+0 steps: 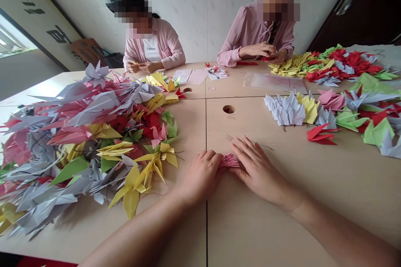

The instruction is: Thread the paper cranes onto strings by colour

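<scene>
Pink paper bundle (pixel 230 160): sits just right of the table seam (pixel 206 217), between the two hands. Looks partway through being worked, judging by the present layout. Already folded into pointed shapes: a large heap of paper flowers (pixel 103 117) left of the seam and, well to the right of it, a row of pale grey folded pieces (pixel 283 110). Not yet spread into points like those, so probably still unfinished; cannot tell how much remains. Shows many thin layers pressed tightly together, with fine dark lines running lengthwise between pink edges, and seems to fan slightly at the end farther from the seam; other end hidden under curled fingers. Gripped there by the left hand (pixel 204 171), closed over it across the seam. Farther right of the seam, right hand (pixel 258 169) open, fingers extended, thumb close by the free end; cannot tell whether touching.
</scene>
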Demonstrator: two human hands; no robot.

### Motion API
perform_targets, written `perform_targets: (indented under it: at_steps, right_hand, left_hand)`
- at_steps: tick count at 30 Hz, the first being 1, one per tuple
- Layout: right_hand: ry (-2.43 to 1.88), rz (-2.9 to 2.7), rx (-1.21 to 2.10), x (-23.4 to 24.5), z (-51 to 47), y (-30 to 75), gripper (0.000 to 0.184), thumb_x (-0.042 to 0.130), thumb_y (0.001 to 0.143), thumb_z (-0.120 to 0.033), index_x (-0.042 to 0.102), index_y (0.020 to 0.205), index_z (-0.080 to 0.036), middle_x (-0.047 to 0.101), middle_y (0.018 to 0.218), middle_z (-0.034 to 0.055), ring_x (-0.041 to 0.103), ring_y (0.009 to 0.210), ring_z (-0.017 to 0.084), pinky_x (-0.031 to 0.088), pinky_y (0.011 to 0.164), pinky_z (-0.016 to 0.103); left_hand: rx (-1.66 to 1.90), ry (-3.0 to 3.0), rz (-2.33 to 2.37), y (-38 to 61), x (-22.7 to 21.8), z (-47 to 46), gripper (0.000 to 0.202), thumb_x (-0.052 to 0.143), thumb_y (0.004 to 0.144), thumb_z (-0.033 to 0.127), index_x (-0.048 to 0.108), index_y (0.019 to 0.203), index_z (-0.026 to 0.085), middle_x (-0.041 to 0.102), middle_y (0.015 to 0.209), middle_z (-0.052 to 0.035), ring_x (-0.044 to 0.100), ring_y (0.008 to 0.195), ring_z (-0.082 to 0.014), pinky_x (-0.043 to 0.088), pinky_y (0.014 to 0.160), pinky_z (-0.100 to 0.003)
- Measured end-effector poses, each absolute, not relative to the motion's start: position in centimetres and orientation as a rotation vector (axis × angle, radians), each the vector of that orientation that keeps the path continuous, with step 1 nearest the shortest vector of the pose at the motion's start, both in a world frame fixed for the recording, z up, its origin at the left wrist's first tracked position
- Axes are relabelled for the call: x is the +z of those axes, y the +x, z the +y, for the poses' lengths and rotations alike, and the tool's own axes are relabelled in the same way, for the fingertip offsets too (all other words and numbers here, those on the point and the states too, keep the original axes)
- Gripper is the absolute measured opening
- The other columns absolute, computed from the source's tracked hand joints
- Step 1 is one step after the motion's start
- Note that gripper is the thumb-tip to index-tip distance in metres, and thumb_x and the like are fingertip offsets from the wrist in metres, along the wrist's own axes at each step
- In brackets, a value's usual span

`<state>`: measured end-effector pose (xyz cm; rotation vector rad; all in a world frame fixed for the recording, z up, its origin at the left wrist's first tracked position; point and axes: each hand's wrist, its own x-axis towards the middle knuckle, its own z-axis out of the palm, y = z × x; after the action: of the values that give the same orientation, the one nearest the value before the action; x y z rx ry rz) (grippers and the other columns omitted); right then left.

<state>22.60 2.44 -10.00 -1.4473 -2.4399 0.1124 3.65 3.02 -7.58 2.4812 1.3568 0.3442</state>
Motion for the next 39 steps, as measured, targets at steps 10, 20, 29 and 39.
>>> perform_targets:
  at_steps: [10,20,29,39]
  right_hand:
    - [-1.364,-2.407,0.241,-9.2,2.5,22.5,0.021,0.041,0.091,-0.017,0.058,0.102,-0.019,0.05,0.136,0.0106,0.029,0.137,0.03,0.032,0.106,0.055]
    - [-1.328,-2.415,0.233,-9.3,2.5,22.6,0.015,0.044,0.088,-0.013,0.056,0.093,-0.019,0.061,0.12,0.0079,0.038,0.131,0.034,0.034,0.103,0.057]
    - [-1.22,-2.325,0.387,-7.9,2.4,22.2,0.007,0.054,0.087,-0.02,0.054,0.08,-0.019,0.062,0.084,0.0044,0.057,0.087,0.021,0.041,0.09,0.044]
    - [-1.14,-2.103,1.47,-4.0,1.9,23.8,0.023,0.06,0.083,-0.039,0.058,0.071,-0.019,0.057,0.076,-0.0015,0.051,0.073,0.013,0.037,0.064,0.023]
  left_hand:
    - [0.394,2.486,1.34,3.6,-7.8,3.0,0.018,0.044,0.092,0.026,0.058,0.097,0.017,0.061,0.092,-0.0058,0.054,0.086,-0.0202,0.045,0.077,-0.033]
    - [0.368,2.482,1.33,3.6,-7.8,3.2,0.018,0.044,0.091,0.023,0.06,0.088,0.016,0.061,0.089,-0.0056,0.055,0.082,-0.0194,0.043,0.075,-0.031]
    - [0.432,2.408,1.258,3.5,-7.1,3.0,0.012,0.049,0.086,0.014,0.061,0.083,0.015,0.061,0.084,-0.0051,0.053,0.08,-0.018,0.039,0.072,-0.029]
    - [0.316,1.711,0.839,2.5,-4.3,2.7,0.036,0.062,0.079,0.042,0.042,0.063,0.016,0.035,0.062,0.006,0.031,0.059,-0.0075,0.025,0.052,-0.02]
